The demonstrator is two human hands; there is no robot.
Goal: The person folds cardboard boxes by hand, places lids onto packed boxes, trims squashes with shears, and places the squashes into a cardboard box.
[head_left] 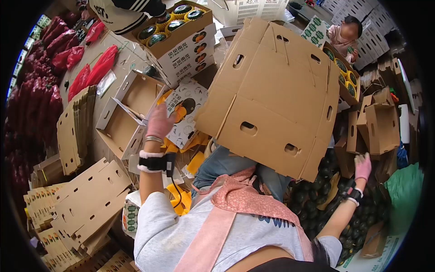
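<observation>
A large flat sheet of brown cardboard (pixel 276 97), with several cut-out hand holes and fold lines, rests over my knees, touched by neither hand. My left hand (pixel 160 122), in a pink glove, is slightly blurred with its fingers apart. It is between an open white-sided carton (pixel 131 113) and a white printed box (pixel 183 113) with a pumpkin picture. Off to the right, my right hand (pixel 362 167), also gloved in pink, has its fingers stretched out below an open brown cardboard box (pixel 381 127). Neither hand shows anything in its grasp.
Dark green squashes (pixel 312 195) lie piled at my right. Packed squash cartons (pixel 181 50) are stacked ahead. Flattened cardboard (pixel 93 199) lies at left, near red sacks (pixel 34 109). Another person's striped sleeve (pixel 131 11) is at the top; a seated person (pixel 345 38) is at upper right.
</observation>
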